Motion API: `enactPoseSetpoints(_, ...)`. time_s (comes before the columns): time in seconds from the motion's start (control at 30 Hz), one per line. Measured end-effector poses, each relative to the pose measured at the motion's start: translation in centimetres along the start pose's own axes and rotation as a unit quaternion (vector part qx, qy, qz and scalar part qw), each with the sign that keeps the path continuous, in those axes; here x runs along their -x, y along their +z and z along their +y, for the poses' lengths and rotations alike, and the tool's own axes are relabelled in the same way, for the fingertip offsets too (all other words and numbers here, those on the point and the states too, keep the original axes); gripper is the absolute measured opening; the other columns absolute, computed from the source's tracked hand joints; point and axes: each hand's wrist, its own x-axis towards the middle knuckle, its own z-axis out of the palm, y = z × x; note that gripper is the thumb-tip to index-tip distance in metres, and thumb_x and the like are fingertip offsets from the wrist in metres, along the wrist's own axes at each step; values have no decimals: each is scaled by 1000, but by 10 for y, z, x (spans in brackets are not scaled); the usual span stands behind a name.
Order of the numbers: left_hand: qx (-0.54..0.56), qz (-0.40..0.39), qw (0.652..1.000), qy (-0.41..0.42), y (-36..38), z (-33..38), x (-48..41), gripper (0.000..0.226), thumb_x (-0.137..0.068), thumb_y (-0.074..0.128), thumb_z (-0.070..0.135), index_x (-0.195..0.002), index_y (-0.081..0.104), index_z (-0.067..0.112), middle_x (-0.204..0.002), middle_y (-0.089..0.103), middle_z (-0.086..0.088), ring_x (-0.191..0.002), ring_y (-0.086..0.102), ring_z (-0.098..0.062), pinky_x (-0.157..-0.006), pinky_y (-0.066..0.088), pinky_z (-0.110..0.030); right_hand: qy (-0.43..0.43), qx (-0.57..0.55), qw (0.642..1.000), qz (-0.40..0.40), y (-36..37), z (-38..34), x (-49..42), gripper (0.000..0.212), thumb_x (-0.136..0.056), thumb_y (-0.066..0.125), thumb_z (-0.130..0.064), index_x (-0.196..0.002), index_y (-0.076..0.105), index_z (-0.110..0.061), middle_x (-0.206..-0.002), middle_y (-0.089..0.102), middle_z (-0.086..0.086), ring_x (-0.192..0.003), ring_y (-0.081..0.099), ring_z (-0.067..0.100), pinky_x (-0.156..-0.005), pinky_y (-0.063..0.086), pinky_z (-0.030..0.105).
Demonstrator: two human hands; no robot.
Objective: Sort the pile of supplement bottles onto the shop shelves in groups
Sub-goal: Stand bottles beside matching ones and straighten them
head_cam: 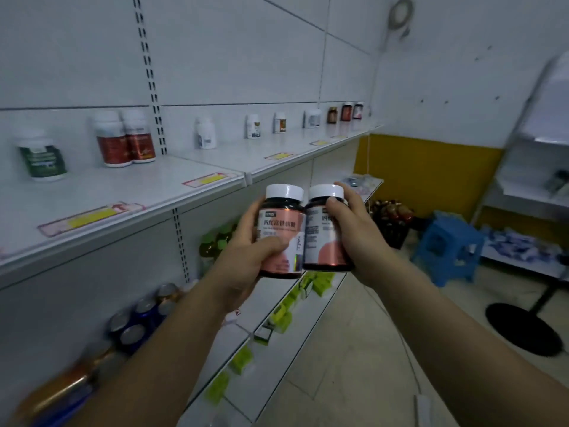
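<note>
1. Here, the left hand grips a dark plastic bottle with a white cap and pink label. Its fingers curl round the body and its thumb lies across the label front.
2. The right hand grips a second dark white-capped bottle that looks to be the same kind, with its thumb pressed just under the cap.
3. Both bottles stand upright and touch side by side. They are held in the air just off the front edge of the long white metal upper shelf, not yet resting on it.
4. The shelf runs away ahead and to the right. At its far end stand small dark jars with reddish labels, well apart from both hands. They are too small to read, but they look like the matching group.
5. That spot lies up and to the right, so the right hand is the nearer one and would likely place first.
6. The bottles' long axes are already vertical, so they can probably go down on their bases without turning.
7. The near stretch of the shelf holds white bottles with dark red labels and a white bottle with a green label, which look like other groups.
</note>
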Motion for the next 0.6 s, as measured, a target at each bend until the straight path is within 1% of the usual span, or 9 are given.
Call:
enactPoseSetpoints(0.03, -3, -11, 1000, -2, 0, -6, -21, 69, -82, 51, -11, -137, 40, 28, -108, 65, -11, -88, 66, -24, -64, 58, -38, -2, 4, 1000, 15, -6, 1, -18, 39, -97, 49, -30, -135, 40, -36, -113, 59, 5, -92, 65, 23, -69, 55, 35)
enactPoseSetpoints(0.1, -5, -34, 999, -16, 1, -16, -62, 69, -83, 50, -13, -135, 40, 32, -105, 66, -8, -84, 69, -20, -64, 57, -33, -9, 13, 999, 46, -19, 3, -51, 39, -97, 50, -29, -134, 41, -36, -114, 58, 6, -92, 65, 23, -69, 56, 35)
enactPoseSetpoints(0.17, -5, -62, 998, -30, 5, -25, -100, 71, -83, 51, -11, -135, 39, 36, -109, 64, -9, -84, 69, -20, -66, 56, -34, -19, 18, 997, 76, -35, 4, -81, 40, -97, 50, -27, -135, 40, -37, -114, 58, 3, -93, 65, 21, -70, 57, 34)
enactPoseSetpoints(0.23, 3, -80, 996, -40, 15, -34, -134, 71, -83, 52, -9, -136, 38, 36, -113, 62, -12, -85, 69, -21, -66, 56, -35, -26, 13, 994, 105, -53, 5, -104, 36, -97, 50, -26, -129, 43, -40, -110, 58, 0, -90, 66, 18, -67, 56, 31)
enactPoseSetpoints(0.3, 12, -90, 995, -49, 26, -47, -164, 72, -81, 53, -8, -138, 38, 34, -115, 61, -14, -88, 68, -23, -67, 56, -35, -29, 9, 991, 129, -74, 9, -121, 30, -97, 51, -23, -118, 44, -44, -103, 58, -5, -83, 67, 12, -62, 55, 26)
enactPoseSetpoints(0.37, 14, -102, 993, -51, 39, -61, -193, 71, -80, 53, -7, -135, 41, 36, -114, 62, -13, -91, 67, -25, -69, 56, -36, -31, 20, 988, 149, -96, 16, -137, 33, -97, 52, -20, -119, 42, -42, -97, 58, -10, -72, 67, 3, -59, 53, 22)
enactPoseSetpoints(0.43, 6, -119, 992, -50, 57, -76, -224, 71, -82, 52, -9, -134, 40, 38, -113, 63, -12, -93, 66, -26, -72, 56, -38, -31, 25, 985, 169, -121, 24, -156, 36, -96, 54, -18, -122, 41, -40, -96, 57, -10, -68, 67, 1, -58, 52, 21)
enactPoseSetpoints(0.53, -6, -142, 988, -54, 87, -98, -270, 70, -84, 52, -9, -132, 40, 41, -114, 62, -12, -93, 66, -26, -72, 55, -41, -29, 31, 981, 187, -163, 36, -189, 39, -94, 57, -17, -123, 41, -37, -100, 56, -8, -76, 66, 7, -62, 54, 24)
enactPoseSetpoints(0.6, -10, -155, 986, -56, 111, -114, -303, 72, -84, 53, -8, -137, 36, 38, -115, 61, -10, -92, 67, -25, -72, 55, -40, -29, 49, 980, 191, -195, 42, -213, 43, -92, 61, -19, -124, 39, -37, -104, 55, -6, -84, 66, 12, -67, 57, 29)
